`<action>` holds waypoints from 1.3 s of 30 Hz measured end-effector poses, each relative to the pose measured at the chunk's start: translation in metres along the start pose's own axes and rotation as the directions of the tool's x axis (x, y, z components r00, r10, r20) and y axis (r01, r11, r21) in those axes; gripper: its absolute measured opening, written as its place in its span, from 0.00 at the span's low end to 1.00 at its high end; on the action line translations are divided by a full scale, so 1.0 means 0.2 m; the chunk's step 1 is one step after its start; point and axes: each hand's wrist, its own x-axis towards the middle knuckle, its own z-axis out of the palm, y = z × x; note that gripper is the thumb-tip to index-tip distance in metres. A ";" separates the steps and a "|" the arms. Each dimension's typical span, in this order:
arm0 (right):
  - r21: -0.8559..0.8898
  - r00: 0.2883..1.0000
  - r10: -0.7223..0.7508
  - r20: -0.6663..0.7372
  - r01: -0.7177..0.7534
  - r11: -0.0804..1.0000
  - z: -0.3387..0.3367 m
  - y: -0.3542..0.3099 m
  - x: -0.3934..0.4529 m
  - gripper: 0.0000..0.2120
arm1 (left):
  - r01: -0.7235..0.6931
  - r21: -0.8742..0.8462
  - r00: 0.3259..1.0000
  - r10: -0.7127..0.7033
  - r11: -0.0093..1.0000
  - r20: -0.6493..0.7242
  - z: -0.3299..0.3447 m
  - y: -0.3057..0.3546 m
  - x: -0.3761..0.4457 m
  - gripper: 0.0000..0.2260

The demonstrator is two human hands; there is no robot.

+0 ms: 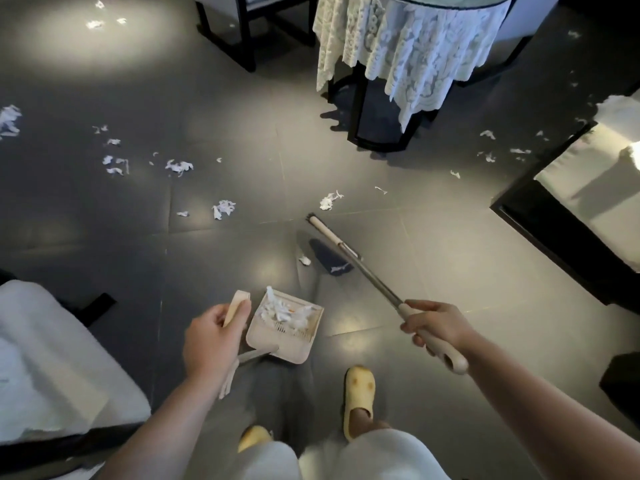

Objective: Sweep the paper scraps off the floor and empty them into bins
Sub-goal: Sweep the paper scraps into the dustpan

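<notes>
Clearly mid-sweep: the beige plastic dustpan (pixel 287 329) already holds white paper scraps (pixel 284 311), its handle gripped by the left hand (pixel 211 337). The right hand (pixel 437 323) clamps the long-handled dark broom (pixel 349 258), whose head rests beside one stray scrap (pixel 304 260). Next, I judge, comes reaching the scattered scraps (pixel 223 208) farther out, working round the lace-draped table (pixel 408 43) and the dark-framed chair (pixel 568 216).

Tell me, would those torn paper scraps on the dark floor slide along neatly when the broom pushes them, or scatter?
The paper scraps look thin and crumpled, so probably very light; a brisk push from the broom may flick some aside. The floor looks glossy, so they should slide easily. Those in the dustpan sit heaped loosely and might spill if tipped.
</notes>
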 end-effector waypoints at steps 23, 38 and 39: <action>-0.461 0.900 0.192 0.392 0.012 0.887 -0.06 -0.41 0.66 0.17 | 0.161 0.088 0.965 -0.138 0.983 -0.222 0.34 0.34 0.41 0.23; -0.360 0.894 0.106 0.435 0.065 0.931 -0.22 -0.52 0.62 0.25 | 0.151 0.064 0.968 -0.134 0.987 -0.210 0.34 0.36 0.39 0.23; -0.354 0.903 0.098 0.419 0.063 0.933 -0.19 -0.52 0.61 0.21 | 0.150 0.061 0.969 -0.134 0.987 -0.209 0.33 0.35 0.39 0.23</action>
